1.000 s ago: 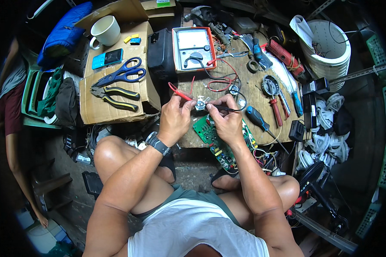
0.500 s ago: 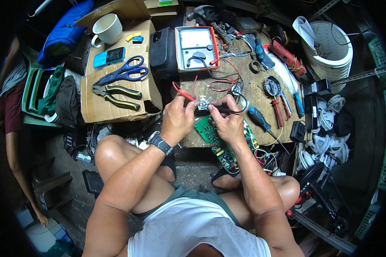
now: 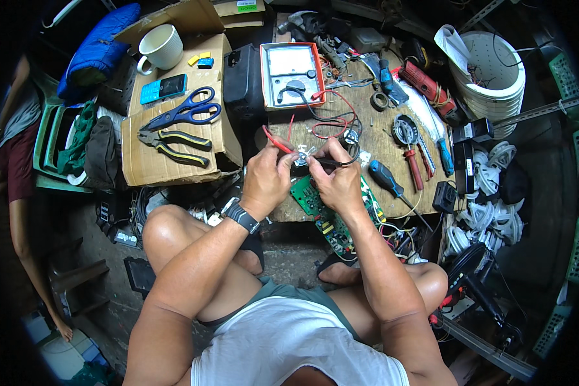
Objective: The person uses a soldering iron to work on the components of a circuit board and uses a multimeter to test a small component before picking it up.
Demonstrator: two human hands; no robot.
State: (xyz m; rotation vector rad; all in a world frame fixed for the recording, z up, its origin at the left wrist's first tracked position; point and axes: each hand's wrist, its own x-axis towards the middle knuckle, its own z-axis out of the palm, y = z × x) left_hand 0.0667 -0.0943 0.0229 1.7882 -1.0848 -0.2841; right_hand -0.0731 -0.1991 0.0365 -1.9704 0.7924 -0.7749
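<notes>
**Probe Contact at a Small Component, Hands Steady**

Compared with the earlier views, both hands stayed at the same spot below the orange-framed analogue test meter (image 3: 291,76); probing appeared ongoing. The left hand (image 3: 268,179) pinched a thin red test probe (image 3: 277,143) closed between its fingers. The right hand (image 3: 336,180) gripped a black test probe against a small pale component (image 3: 304,156), directly above the green circuit board (image 3: 331,217). Right of the meter, a white plastic bucket (image 3: 495,74) held tangled wires.
</notes>
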